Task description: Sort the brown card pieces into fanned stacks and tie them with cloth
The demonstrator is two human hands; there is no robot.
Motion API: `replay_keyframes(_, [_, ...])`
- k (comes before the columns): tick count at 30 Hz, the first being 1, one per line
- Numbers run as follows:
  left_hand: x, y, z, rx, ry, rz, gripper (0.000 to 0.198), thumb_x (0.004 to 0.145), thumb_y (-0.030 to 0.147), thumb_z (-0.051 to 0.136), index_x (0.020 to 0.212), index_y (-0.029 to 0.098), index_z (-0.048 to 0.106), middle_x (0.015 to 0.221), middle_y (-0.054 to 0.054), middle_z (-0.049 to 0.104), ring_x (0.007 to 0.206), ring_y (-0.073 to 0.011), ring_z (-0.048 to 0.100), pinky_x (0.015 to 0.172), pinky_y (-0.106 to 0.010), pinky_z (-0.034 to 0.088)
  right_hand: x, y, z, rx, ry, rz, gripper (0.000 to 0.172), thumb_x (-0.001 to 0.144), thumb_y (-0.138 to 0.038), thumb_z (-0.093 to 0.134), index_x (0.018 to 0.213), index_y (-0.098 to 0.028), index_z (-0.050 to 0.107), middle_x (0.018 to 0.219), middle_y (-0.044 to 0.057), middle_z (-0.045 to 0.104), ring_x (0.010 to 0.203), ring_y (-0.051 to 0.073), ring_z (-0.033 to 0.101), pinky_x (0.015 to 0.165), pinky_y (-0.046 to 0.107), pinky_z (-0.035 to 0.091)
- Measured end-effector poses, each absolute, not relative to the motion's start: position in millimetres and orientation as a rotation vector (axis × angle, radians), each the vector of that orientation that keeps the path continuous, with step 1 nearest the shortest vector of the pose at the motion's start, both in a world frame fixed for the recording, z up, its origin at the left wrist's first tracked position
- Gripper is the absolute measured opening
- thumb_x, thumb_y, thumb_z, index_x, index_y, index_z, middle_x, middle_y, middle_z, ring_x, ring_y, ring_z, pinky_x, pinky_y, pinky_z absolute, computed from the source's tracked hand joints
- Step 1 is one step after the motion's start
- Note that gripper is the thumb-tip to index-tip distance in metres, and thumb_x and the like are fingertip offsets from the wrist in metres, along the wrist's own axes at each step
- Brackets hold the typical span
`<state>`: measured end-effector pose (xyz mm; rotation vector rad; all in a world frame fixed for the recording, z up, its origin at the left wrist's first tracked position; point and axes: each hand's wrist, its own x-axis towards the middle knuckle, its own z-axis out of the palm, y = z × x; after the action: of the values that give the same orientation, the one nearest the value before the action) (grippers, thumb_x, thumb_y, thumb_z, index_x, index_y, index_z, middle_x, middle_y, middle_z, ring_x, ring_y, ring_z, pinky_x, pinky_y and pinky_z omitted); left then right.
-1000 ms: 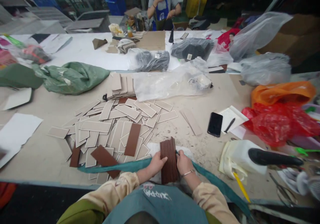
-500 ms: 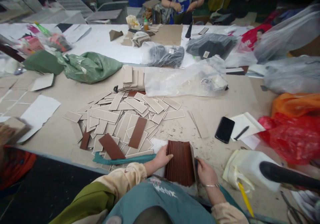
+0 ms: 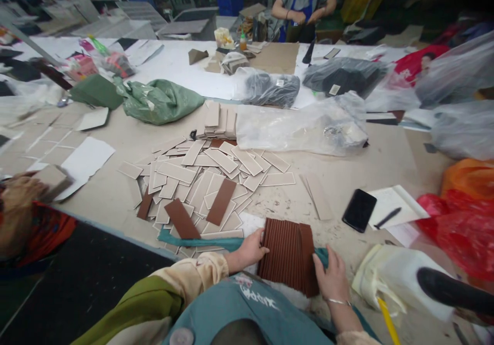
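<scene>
Strips (image 3: 283, 252), brown and thin, stand in a packed row at the lower centre of the frame, between your two hands. A second ago they made a narrow, squeezed bundle; now they spread wider, and the rightmost ones lean over so their faces show. For the work in hand, that looks like a looser row with more edges showing, so the tilted end may be the part to watch. Your left hand (image 3: 249, 250) holds the left end, thumb along its edge. Your right hand (image 3: 334, 275) sits half curled beside the right end; you cannot tell from this view whether it grips or only steadies. Teal cloth (image 3: 219, 243) runs out on your left, and more of it shows by your right fingers. At the lower right stands a white jug (image 3: 405, 278). Farther out on the tabletop (image 3: 104, 185), left of centre, lies the loose heap of beige pieces (image 3: 185, 180), with a few brown ones among them. Right of centre is the phone (image 3: 359, 210); beyond lies a clear plastic bag (image 3: 293, 129).
</scene>
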<state>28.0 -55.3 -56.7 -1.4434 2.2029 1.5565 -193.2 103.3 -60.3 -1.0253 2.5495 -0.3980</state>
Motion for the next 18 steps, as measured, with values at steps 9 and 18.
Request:
replay_keyframes(9, [49,-77,-36,-1.462,2.445,1.314,0.031,0.075,0.04,0.067,0.098,0.019,0.067,0.096,-0.009,0.065,0.095,-0.0251,0.059,0.088,-0.037,0.047,-180,114,-94,-1.315,2.317,-0.061,0.068,0.089,-0.052,0.023,0.131,-0.004,0.046,0.128,0.024,0.054,0.106,0.035,0.06,0.09,0.051,0.048])
replay_keyframes(18, [117,-170,-21,-2.134,2.395,0.89,0.064,0.075,0.026,0.065,0.133,0.016,0.04,0.135,-0.017,0.04,0.128,-0.0338,0.035,0.108,-0.047,0.027,-170,54,-48,-1.412,2.25,-0.112,0.061,0.086,-0.046,0.029,0.125,-0.006,0.053,0.123,0.022,0.059,0.105,0.032,0.062,0.095,0.046,0.046])
